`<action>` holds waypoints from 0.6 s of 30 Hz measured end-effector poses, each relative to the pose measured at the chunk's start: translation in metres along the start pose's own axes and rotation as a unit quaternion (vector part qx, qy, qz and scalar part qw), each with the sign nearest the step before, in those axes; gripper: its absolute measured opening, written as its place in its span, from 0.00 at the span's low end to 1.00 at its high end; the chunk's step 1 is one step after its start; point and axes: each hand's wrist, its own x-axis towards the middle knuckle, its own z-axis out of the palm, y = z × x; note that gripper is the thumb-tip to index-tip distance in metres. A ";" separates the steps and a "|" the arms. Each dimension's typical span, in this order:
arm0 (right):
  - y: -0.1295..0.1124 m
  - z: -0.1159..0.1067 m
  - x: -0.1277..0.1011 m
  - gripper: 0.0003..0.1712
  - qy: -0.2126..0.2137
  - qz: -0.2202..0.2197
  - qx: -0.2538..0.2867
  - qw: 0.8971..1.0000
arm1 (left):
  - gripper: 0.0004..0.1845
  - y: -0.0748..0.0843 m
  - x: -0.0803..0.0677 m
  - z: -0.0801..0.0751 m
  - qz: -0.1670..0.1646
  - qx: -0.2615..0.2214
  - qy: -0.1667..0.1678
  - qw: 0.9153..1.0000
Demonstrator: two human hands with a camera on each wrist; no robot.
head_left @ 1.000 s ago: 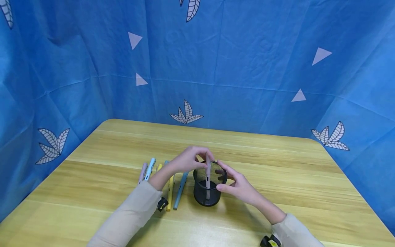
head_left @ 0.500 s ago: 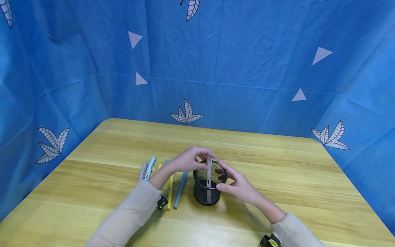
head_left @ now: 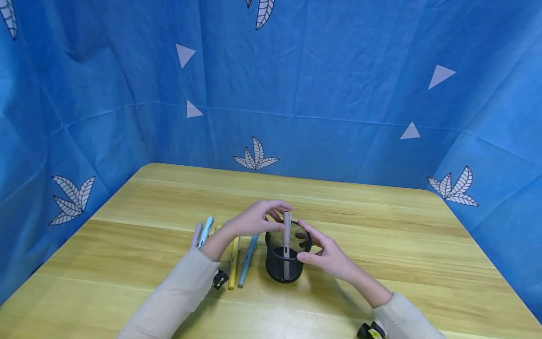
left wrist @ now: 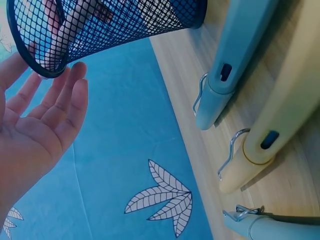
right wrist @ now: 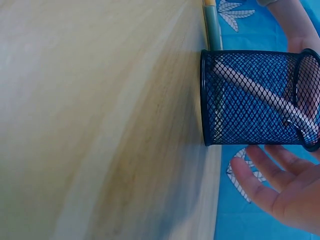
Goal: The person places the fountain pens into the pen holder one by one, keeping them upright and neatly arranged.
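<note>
Black mesh cup (head_left: 288,258) at lower centre of the frame now holds the pale pen (head_left: 286,235), because my left hand (head_left: 258,219) has just let it go and spread its fingers, while my right hand (head_left: 328,256) rests relaxed beside the rim, so this pen is stored and others (head_left: 234,261) wait on the surface (head_left: 381,221).

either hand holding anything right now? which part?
Nothing is gripped. The left hand is open beside the pen standing in the mesh cup; the right hand rests open at its rim.
</note>
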 end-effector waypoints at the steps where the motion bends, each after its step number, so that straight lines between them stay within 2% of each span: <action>1: 0.000 0.000 0.000 0.40 0.000 0.000 0.001 1.000 | 0.21 0.000 0.000 -0.001 0.000 -0.002 0.002 1.000; 12: -0.001 0.000 0.000 0.40 -0.003 -0.002 0.013 1.000 | 0.22 -0.001 -0.005 -0.008 -0.022 -0.014 0.016 1.000; 18: 0.001 0.000 0.001 0.40 -0.008 -0.008 0.021 1.000 | 0.22 0.000 -0.010 -0.014 -0.020 -0.008 0.019 1.000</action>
